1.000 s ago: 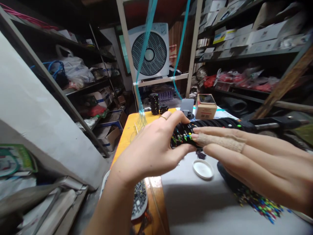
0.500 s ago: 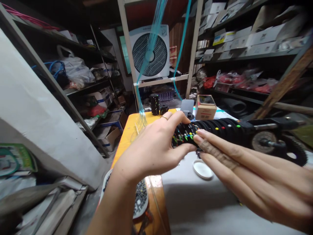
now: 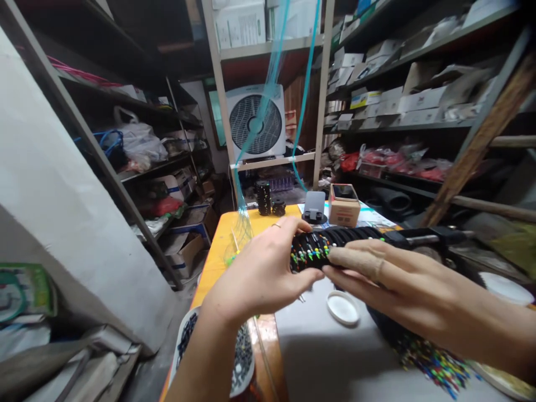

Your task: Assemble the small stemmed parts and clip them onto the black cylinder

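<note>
Head view: my left hand (image 3: 262, 265) grips the seemingly part-beaded black roller (image 3: 349, 234), right hand (image 3: 402, 282) against it, grip unclear, coloured pieces (image 3: 438, 360) loose.

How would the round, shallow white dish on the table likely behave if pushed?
The round, shallow white dish would probably slide rather than roll, since it lies flat on the white table surface. Its low profile makes tipping unlikely. It may be light, as its rim looks thin.

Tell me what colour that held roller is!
The roller is black with little green, yellow and white dots, seen best in the head view.
</note>
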Motion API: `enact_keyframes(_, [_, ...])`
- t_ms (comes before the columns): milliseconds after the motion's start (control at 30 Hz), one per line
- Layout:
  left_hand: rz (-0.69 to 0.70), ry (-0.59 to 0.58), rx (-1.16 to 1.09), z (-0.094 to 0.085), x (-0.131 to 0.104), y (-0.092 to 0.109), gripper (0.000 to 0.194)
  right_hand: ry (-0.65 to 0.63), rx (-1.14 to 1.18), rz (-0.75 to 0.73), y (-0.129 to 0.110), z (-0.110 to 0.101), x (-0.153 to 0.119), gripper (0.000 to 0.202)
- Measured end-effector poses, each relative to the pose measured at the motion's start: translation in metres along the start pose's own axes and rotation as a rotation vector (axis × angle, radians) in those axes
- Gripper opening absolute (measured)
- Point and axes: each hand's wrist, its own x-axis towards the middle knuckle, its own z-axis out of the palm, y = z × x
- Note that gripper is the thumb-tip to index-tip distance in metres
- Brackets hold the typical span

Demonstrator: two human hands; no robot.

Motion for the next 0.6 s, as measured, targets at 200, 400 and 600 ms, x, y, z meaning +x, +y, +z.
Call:
enact_keyframes(200, [-0.012,-0.013,-0.002,-0.002,-0.001,0.001,0.041,0.052,0.141,0.072,0.003,0.002,0.018,0.012])
enact_keyframes(400, [0.001,-0.02,0.021,-0.002,-0.001,0.003,0.044,0.084,0.264,0.286,0.018,0.003,0.031,0.003])
enact_keyframes(600, [0.0,-0.018,0.008,-0.002,0.0,0.003,0.039,0.059,0.366,0.33,0.007,0.003,0.043,0.006])
